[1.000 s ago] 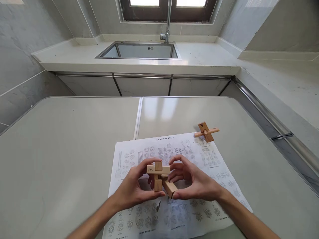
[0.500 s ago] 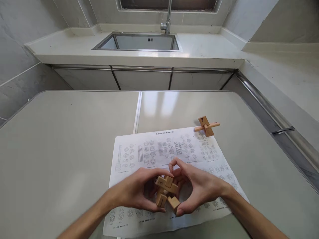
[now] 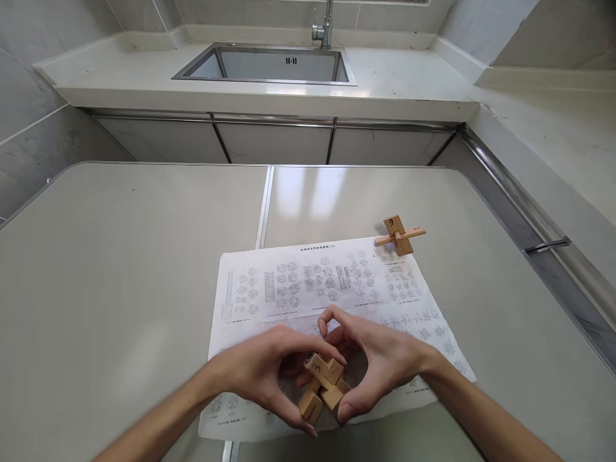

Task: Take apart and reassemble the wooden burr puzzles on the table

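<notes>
Between both hands is a wooden interlocking puzzle (image 3: 323, 380) of several light-brown notched blocks, with dark marks on some faces. My left hand (image 3: 269, 369) grips it from the left, thumb beneath and fingers over the top. On the right, my right hand (image 3: 373, 362) holds it too, its thumb pressing the lower right block; its other fingers are partly hidden behind the puzzle. Both hands are just above a printed sheet (image 3: 283, 324) with rows of puzzle diagrams. At the sheet's far right corner lies a second wooden puzzle (image 3: 398, 236), made of crossed flat pieces.
A pale folding table (image 3: 120, 269) with a metal centre seam fills the foreground. Beyond it runs a white counter (image 3: 404, 74) holding a sink (image 3: 283, 64) and a tap (image 3: 325, 29). Cabinets with a metal rail (image 3: 510, 192) stand along the right side.
The lower right block has moved in against the other blocks, narrowing the gap seen before. The puzzle has tilted and both hands sit slightly lower on it. The view has tipped down a little.
</notes>
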`<state>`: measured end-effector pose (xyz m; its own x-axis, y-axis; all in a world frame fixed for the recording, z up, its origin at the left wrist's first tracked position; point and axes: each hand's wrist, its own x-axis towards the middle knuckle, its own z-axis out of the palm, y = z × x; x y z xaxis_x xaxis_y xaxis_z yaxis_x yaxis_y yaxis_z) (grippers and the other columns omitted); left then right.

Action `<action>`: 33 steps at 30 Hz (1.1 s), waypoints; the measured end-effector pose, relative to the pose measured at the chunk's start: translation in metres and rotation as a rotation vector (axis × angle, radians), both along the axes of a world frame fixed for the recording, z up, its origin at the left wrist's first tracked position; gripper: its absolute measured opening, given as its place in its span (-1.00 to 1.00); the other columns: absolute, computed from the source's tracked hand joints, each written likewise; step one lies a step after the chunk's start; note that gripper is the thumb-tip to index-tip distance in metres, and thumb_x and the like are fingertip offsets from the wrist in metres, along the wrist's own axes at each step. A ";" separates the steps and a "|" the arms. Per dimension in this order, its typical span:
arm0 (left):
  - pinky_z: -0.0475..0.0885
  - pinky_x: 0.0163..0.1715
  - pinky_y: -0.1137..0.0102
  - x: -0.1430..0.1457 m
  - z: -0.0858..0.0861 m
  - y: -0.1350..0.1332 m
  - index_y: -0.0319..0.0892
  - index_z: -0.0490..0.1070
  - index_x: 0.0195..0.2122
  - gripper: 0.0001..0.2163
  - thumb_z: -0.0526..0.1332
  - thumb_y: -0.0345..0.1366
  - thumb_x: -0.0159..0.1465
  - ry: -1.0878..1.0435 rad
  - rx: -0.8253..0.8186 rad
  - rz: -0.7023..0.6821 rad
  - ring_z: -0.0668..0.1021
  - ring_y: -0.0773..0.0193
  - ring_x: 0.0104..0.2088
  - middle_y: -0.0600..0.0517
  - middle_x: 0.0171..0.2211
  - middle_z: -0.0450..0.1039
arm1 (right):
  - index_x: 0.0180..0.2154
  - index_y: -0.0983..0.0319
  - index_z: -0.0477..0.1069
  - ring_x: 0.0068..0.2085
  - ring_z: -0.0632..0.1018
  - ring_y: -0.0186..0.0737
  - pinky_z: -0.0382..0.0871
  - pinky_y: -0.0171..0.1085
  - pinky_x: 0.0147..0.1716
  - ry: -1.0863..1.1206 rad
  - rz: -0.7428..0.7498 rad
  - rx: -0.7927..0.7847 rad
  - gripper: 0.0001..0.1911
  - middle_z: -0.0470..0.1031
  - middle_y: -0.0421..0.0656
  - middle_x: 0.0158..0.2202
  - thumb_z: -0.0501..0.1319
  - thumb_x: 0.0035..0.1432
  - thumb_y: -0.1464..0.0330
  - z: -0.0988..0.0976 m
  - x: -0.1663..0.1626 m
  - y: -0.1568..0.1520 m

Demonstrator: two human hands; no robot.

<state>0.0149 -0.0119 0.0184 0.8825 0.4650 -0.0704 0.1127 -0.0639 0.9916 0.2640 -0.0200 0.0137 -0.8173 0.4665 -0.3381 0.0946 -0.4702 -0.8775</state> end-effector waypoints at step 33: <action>0.57 -0.28 0.40 0.004 0.000 -0.001 0.09 0.42 0.26 -0.35 0.58 -0.24 0.17 -0.042 0.184 0.530 0.56 0.27 -0.23 -0.04 0.03 0.47 | -0.32 0.16 0.37 -0.36 0.45 -0.18 0.30 -0.21 -0.33 -0.245 -0.332 0.764 -0.55 0.46 -0.15 -0.38 0.03 0.55 0.04 -0.005 -0.006 0.000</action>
<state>0.0189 -0.0133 0.0186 0.5251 0.8468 0.0841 0.1367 -0.1815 0.9739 0.2582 -0.0200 0.0088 -0.5438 0.8391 0.0165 0.2851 0.2032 -0.9367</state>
